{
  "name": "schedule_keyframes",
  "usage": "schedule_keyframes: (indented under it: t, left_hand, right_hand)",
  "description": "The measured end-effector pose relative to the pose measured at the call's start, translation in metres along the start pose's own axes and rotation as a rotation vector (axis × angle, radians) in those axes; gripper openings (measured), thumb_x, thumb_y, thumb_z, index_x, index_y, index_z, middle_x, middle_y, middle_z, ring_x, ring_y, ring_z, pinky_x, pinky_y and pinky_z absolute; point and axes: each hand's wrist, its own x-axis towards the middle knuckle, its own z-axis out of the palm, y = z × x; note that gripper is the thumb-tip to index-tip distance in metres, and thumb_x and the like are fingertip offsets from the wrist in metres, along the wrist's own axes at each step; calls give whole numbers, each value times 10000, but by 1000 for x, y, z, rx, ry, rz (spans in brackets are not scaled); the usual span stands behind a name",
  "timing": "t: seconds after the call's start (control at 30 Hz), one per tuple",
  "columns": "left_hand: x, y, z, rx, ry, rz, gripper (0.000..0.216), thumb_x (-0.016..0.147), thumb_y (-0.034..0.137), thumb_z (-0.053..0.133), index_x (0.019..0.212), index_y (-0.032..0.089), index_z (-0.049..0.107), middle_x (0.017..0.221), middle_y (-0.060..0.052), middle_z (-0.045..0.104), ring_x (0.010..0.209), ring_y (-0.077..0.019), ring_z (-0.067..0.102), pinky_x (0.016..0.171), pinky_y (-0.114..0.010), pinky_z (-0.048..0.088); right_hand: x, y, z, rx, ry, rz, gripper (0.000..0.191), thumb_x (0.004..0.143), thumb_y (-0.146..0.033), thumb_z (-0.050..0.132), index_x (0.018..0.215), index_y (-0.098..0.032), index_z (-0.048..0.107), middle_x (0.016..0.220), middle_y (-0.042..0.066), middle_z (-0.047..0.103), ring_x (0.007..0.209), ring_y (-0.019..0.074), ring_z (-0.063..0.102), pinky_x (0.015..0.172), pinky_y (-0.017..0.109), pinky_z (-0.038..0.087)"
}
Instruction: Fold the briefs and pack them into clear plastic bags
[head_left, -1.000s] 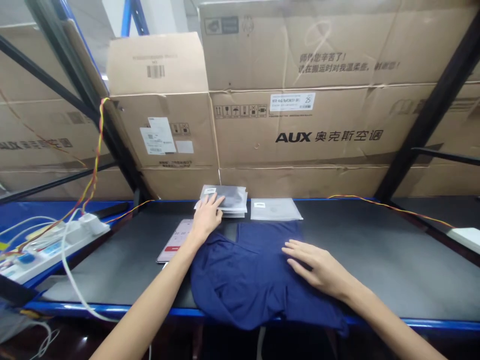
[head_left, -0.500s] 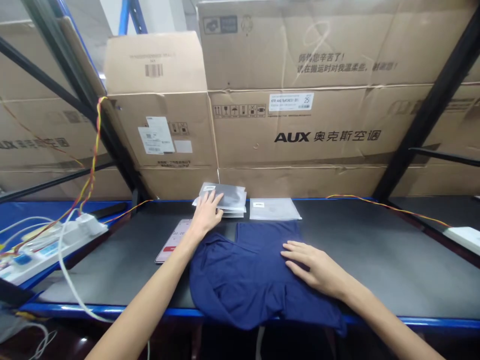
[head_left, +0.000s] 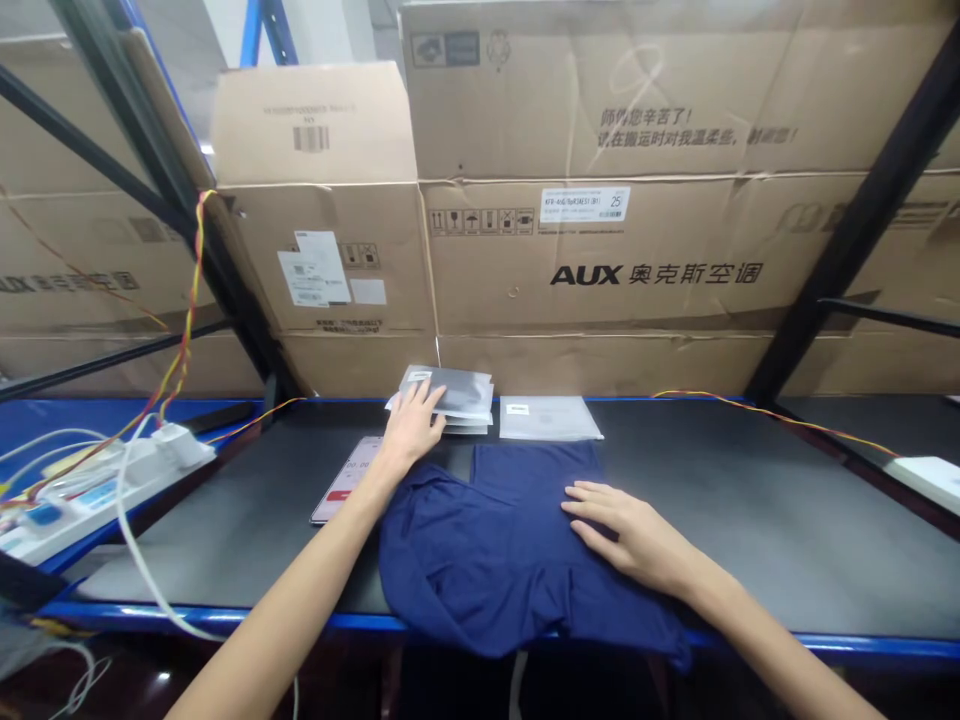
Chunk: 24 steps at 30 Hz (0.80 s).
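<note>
My left hand (head_left: 414, 422) lies with fingers spread on a small stack of flat plastic packets (head_left: 469, 392), the top one dark inside with a white label. Under my right hand (head_left: 622, 525), whose fingers are stretched out flat, is a navy blue garment (head_left: 502, 540). The cloth is partly folded, with a squared flap at the back and loose, wrinkled parts at the left and over the front edge. Just behind it lies a single translucent packet (head_left: 551, 418) with a white label. Neither hand grips anything.
A phone (head_left: 341, 495) lies beside my left forearm. At the left sits a power strip (head_left: 105, 490) with white cables; another white strip (head_left: 930, 475) is at the right. Large cardboard boxes (head_left: 645, 330) wall off the back. Black rack posts (head_left: 840, 230) stand at both sides.
</note>
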Motion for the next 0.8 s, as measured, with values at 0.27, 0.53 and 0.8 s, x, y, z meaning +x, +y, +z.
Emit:
schedule_keyframes:
  t: [0.27, 0.53, 0.8]
  left_hand:
    - [5, 1, -6, -6, 65, -93, 456, 919, 324, 449, 1357, 223, 524, 1457, -99, 490, 1348, -273, 434, 1092, -433, 374]
    - [9, -3, -1, -26, -25, -57, 430, 899, 296, 467, 1321, 249, 536, 1325, -71, 607, 1202, -274, 560, 994, -390, 445]
    - [8, 0, -7, -27, -33, -28, 380, 890, 303, 470, 1252, 255, 575, 1264, -67, 642, 1164, -282, 583, 985, -415, 444]
  right_hand:
    - [0, 0, 1, 16, 34, -7, 307, 937, -287, 537, 1206, -256, 684, 1281, 59, 659, 1249, 260, 566, 1046, 450, 490]
    - [0, -1, 0, -21, -4, 3, 314, 953, -297, 513, 1212, -241, 681, 1298, 58, 648, 1264, 254, 553, 1056, 442, 484]
    - [1, -2, -1, -18, -4, 4, 316, 948, -293, 520, 1216, -243, 678, 1293, 60, 651, 1258, 257, 558, 1050, 448, 490]
